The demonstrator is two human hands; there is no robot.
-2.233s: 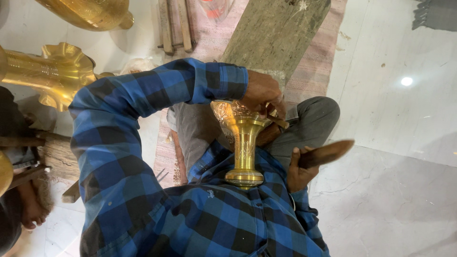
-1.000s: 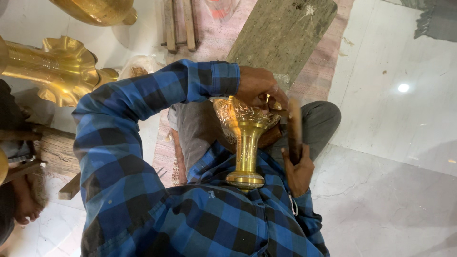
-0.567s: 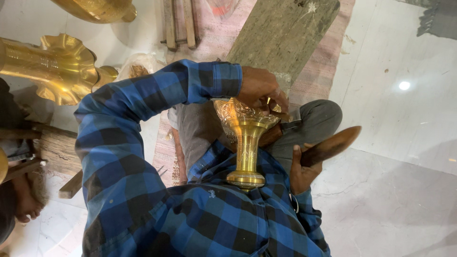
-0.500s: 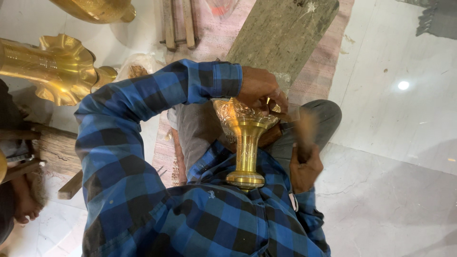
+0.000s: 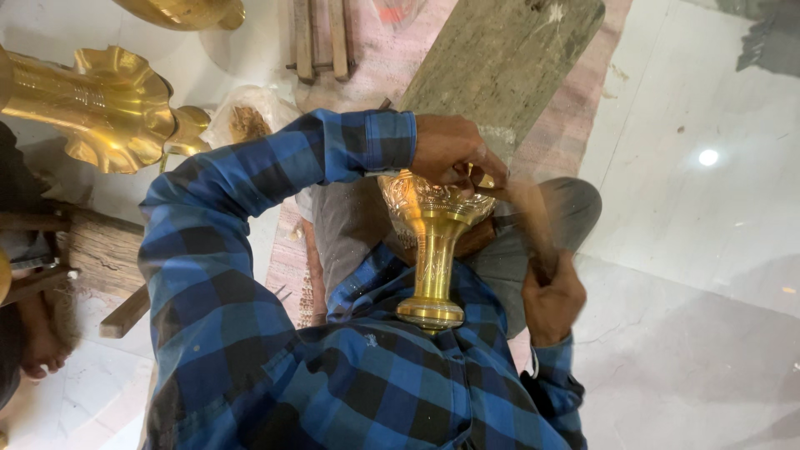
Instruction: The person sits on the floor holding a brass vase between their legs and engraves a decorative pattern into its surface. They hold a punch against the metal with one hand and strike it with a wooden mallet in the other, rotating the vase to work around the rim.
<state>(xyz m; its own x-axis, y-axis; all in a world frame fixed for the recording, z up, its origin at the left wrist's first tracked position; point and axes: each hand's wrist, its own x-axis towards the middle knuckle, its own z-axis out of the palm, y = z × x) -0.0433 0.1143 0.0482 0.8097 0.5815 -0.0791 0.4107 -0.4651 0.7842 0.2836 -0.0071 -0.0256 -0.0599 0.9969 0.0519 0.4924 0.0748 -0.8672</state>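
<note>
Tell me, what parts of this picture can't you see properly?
Head view only:
- The wooden stick in the right hand is smeared by motion blur, so its shape is unclear.
- What the left hand pinches at the brass goblet rim is too small, hidden by its fingers.
- The far side of the goblet's bowl is hidden behind the left hand.
- The big brass piece is cut off by the left edge.
</note>
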